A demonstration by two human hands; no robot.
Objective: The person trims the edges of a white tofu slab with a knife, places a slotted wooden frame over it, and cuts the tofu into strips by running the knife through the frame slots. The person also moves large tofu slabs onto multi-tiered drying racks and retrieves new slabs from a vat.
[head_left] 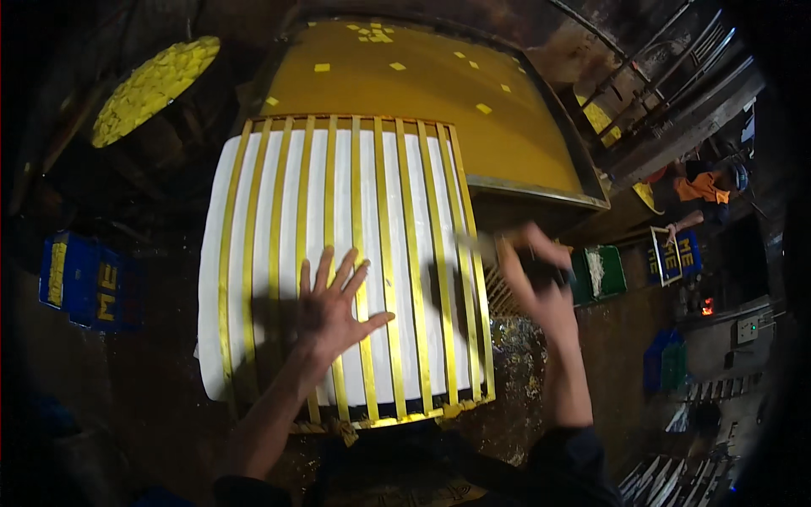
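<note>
A wide white slab (342,169), soft-looking like tofu, lies under a rack of long yellow slats (401,220). White strips show between the slats, and the slab's left side sticks out past the rack. My left hand (329,304) rests on the slats near the middle, fingers spread, holding nothing. Off the rack's right edge, my right hand (536,266) is smeared by motion, its fingers closed round a knife (479,245). The blurred blade points left over the rack's right rail.
Beyond the rack stands a large vat (405,110) of yellow-brown liquid with several yellow squares floating. A tub of yellow pieces (156,89) is at far left, blue crates (93,283) below it. A green crate (600,275) stands right. Another person (705,190) holds a frame at far right.
</note>
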